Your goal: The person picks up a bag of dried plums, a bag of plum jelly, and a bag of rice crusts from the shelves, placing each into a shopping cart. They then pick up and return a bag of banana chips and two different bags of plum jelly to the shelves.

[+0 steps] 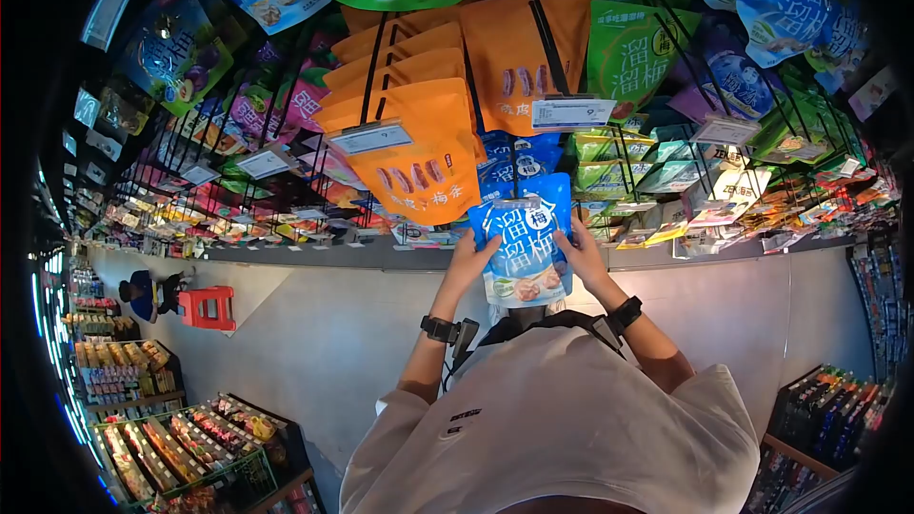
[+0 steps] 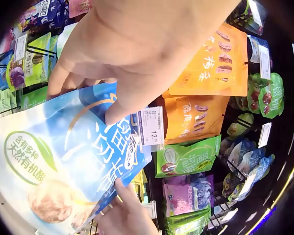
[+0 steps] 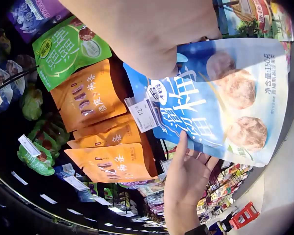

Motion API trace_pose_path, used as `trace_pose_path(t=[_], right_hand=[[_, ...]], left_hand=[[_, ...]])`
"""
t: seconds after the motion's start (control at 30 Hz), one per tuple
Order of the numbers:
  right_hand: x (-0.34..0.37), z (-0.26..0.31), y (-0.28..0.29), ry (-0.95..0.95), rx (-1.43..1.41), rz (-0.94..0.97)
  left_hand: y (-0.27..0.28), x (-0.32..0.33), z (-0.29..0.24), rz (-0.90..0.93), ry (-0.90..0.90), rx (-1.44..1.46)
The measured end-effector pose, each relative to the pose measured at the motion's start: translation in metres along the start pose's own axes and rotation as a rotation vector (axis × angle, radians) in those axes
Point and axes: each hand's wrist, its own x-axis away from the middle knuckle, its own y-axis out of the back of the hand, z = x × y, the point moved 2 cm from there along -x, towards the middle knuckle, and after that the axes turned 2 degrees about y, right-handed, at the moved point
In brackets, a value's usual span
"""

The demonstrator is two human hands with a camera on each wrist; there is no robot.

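A blue snack pouch (image 1: 526,252) with white characters and pictures of dried plums hangs upright in front of the rack. My left hand (image 1: 469,265) grips its left edge, thumb on the printed front and fingers behind, as the left wrist view shows. On the opposite edge my right hand (image 1: 586,262) pinches the pouch, the thumb over the front. A price tag (image 3: 144,115) stands right at the pouch's top edge. Behind it, partly hidden, are more blue pouches (image 1: 505,154) on the same hook.
Orange pouches (image 1: 409,148) hang just above and left, green pouches (image 1: 633,52) to the upper right. Black hooks with price tags (image 1: 571,112) jut outward. A red stool (image 1: 207,308) and a person (image 1: 143,295) are off left on the floor. Shelf bins (image 1: 190,447) stand behind left.
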Motion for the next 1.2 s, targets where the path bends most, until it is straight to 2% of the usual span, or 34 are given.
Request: trace_pose_path(t=[0.17,0.27,0.37,0.47,0.53,0.57,0.6,0.63,0.67,0.77,0.83,0.9,0.93,1.0,1.07,1.13,1.17,1.2], right_hand=[[0.001,0.007,-0.003,0.020,0.050,-0.005],[-0.008,0.004,-0.005,0.043,0.029,-0.004],[-0.008,0.015,-0.010,0.070,0.022,-0.049],[-0.003,-0.001,0.005,0.068,0.111,-0.104],[0.009,-0.008,0.025,0.161,0.148,-0.040],[0.015,-0.032,0.036,0.013,0.034,-0.092],[0.029,-0.007,0.037,-0.018,-0.022,-0.072],[0.033,-0.039,0.053,-0.028,-0.014,-0.135],[0.048,-0.019,0.050,-0.138,-0.021,-0.220],[0.085,-0.016,0.068,-0.256,-0.057,-0.296],[0.109,-0.018,0.077,-0.252,-0.063,-0.364],[0.135,-0.018,0.080,-0.242,-0.082,-0.435],[0.151,-0.015,0.081,-0.234,-0.095,-0.468],[0.180,-0.019,0.086,-0.226,-0.116,-0.535],[0.216,-0.011,0.082,-0.225,-0.120,-0.641],[0.251,-0.031,0.092,-0.271,-0.127,-0.771],[0.269,-0.040,0.094,-0.255,-0.137,-0.830],[0.283,-0.050,0.095,-0.222,-0.193,-0.857]], left_hand=[[0.007,-0.012,0.018,0.003,-0.005,0.012],[0.012,-0.020,0.006,-0.015,-0.017,-0.054],[0.012,-0.028,-0.012,-0.065,-0.127,-0.062],[0.016,-0.047,-0.004,-0.121,-0.202,-0.316],[0.014,-0.051,0.004,-0.285,-0.382,-0.514],[0.013,-0.053,0.009,-0.319,-0.334,-0.538],[0.013,-0.057,0.016,-0.324,-0.291,-0.563],[0.012,-0.059,0.017,-0.397,-0.455,-0.603],[0.010,-0.054,0.001,-0.391,-0.434,-0.607],[0.009,-0.059,0.004,-0.310,-0.287,-0.468],[0.018,-0.099,0.072,-0.334,-0.211,-0.655],[0.021,-0.131,0.111,-0.355,-0.226,-0.699],[0.018,-0.135,0.110,-0.366,-0.270,-0.643],[0.022,-0.141,0.108,-0.248,0.061,-0.526],[0.012,-0.160,0.146,-0.364,-0.176,-0.618],[0.022,-0.154,0.148,-0.387,-0.282,-0.659],[0.021,-0.145,0.116,-0.320,-0.272,-0.640],[0.021,-0.120,0.071,-0.233,-0.093,-0.691]])
